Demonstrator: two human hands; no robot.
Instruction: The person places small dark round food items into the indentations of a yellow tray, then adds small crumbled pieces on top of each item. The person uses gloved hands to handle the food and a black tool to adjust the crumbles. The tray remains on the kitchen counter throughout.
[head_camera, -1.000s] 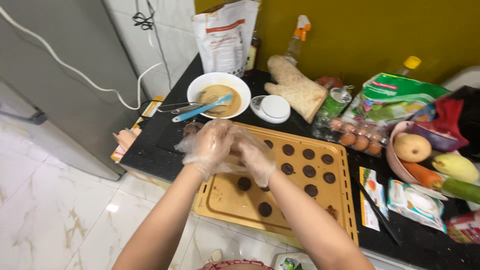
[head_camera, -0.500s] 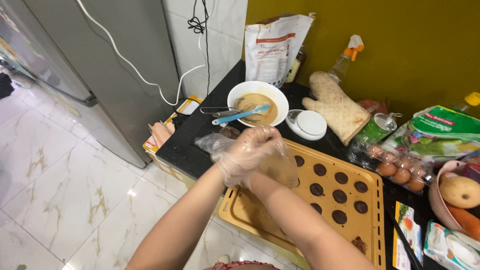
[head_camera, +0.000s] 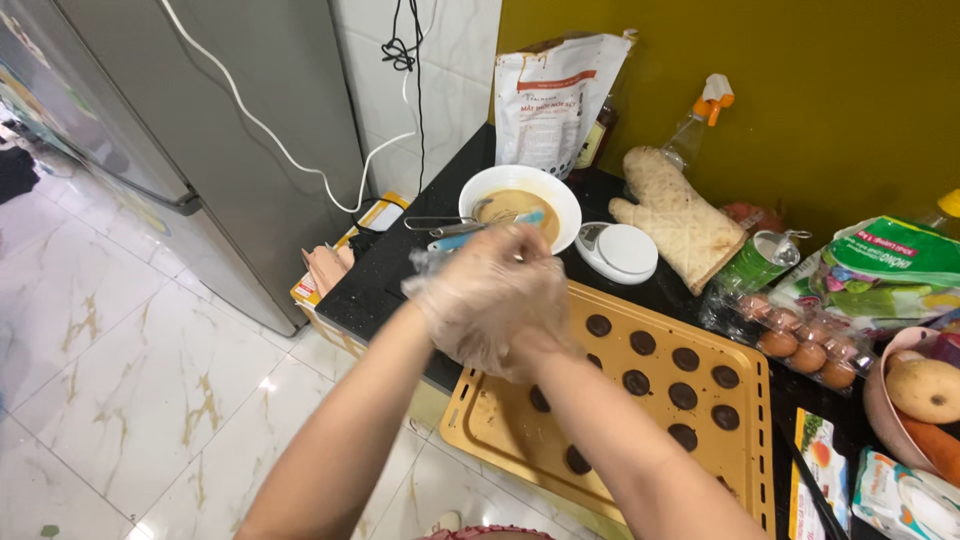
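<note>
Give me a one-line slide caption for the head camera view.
Gloved left hand and right hand pressed together above a yellow baking tray of dark round cookies.

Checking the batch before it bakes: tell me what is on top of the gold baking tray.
Dark round dough pieces lie in rows on the gold baking tray. The gloved left hand, right hand and forearms cover its middle, so anything there is hidden.

Gloved left hand (head_camera: 478, 300) clasped over right hand (head_camera: 528, 348); forearms converging
</note>
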